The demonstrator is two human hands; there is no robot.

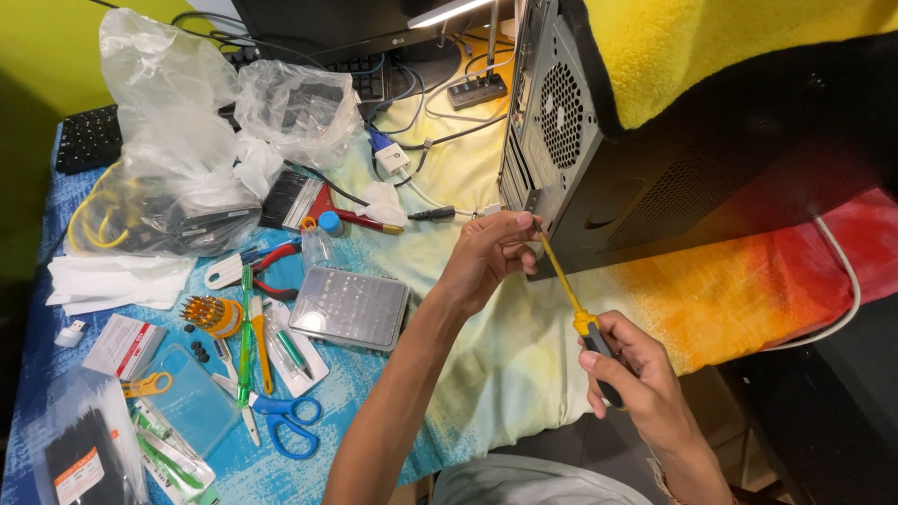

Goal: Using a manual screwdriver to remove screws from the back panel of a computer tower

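Observation:
My right hand (636,374) grips the black and yellow handle of a screwdriver (572,297). Its yellow shaft slants up and left to the rear lower corner of a dark computer case (655,187). My left hand (491,254) pinches the shaft near its tip, right against the case's back edge. The tip itself is hidden behind my fingers. The case stands on a yellow, red and blue tie-dye cloth (711,299).
Left of my arms lie a clear bit box (349,307), blue scissors (281,418), pliers (267,262), a brush (295,201), a screwdriver bit holder (213,314) and plastic bags (187,140). Cables (421,150), a keyboard (89,138) and a monitor base sit behind.

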